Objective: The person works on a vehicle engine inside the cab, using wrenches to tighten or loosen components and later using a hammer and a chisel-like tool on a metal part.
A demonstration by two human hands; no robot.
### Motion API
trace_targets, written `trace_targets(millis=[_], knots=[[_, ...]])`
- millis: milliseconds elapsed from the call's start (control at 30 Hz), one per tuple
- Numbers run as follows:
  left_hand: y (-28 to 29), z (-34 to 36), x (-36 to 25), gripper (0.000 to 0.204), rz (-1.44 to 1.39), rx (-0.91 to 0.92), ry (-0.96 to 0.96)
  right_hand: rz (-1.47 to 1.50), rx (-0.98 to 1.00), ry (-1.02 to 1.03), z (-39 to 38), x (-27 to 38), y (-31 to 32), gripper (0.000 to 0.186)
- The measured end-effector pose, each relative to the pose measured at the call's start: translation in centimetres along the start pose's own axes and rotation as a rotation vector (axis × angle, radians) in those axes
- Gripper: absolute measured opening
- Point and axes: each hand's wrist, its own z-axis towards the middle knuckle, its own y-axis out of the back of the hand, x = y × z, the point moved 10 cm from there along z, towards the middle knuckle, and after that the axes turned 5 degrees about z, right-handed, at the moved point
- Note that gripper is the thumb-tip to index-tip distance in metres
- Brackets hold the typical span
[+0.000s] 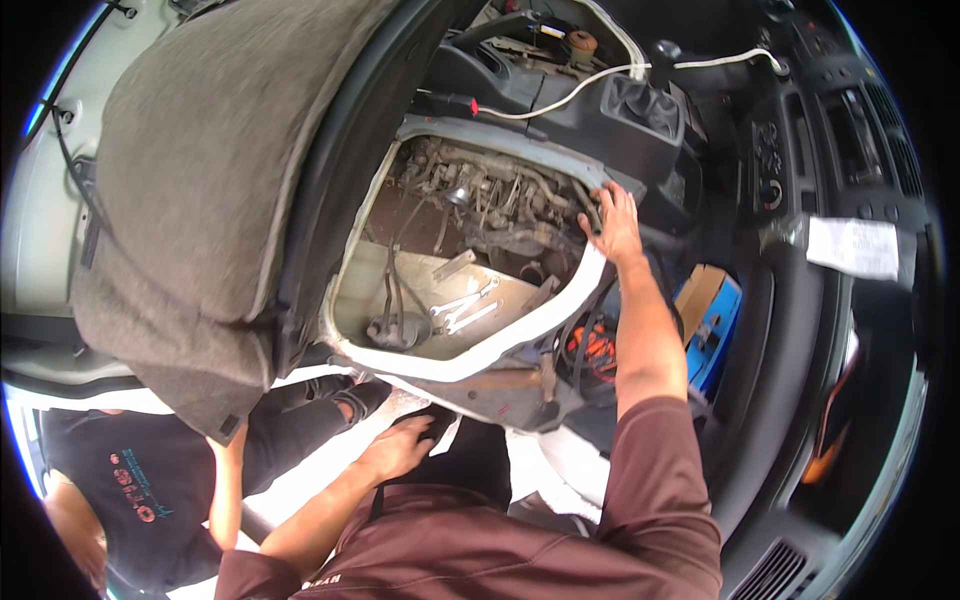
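My right hand (613, 222) rests on the right edge of an open engine bay, its fingers spread and its thumb over the inner side. The bay's pale rim (470, 362) frames a dusty engine (490, 195). Several silver wrenches (465, 305) lie on the light panel inside, near a short metal bracket (455, 265). Low in the middle, my left hand (398, 450) lies loosely by my dark trousers, fingers slightly bent and apart, with no object visible in it.
A raised seat with grey-brown upholstery (210, 150) stands at the left. Another person in a black shirt (135, 490) is at lower left. Right of my right arm are a blue box (715, 340) and orange cables (595, 347). A white cable (590, 80) crosses the black console (560, 120).
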Motion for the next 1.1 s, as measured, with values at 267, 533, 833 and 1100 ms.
trace_targets(millis=[267, 533, 833, 1100], knots=[[-3.5, -12.5, 19.7, 0.05, -0.251, -0.083, 0.403, 0.181, -0.381, -0.292, -12.4, 5.5, 6.3, 0.064], [-9.1, -17.9, 27.3, 0.048, -0.674, 0.012, 0.36, 0.365, -0.415, -0.863, -42.9, 14.0, -4.1, 0.028], [-13.0, -19.2, 35.3, 0.04, -0.9, -0.17, 0.372, 0.485, 1.252, -1.142, -70.7, 22.2, -20.4, 0.038], [-16.4, -19.5, 40.3, 0.038, -0.856, -0.138, 0.63, 0.757, 0.256, -1.354, -56.4, 12.2, -10.0, 0.036]])
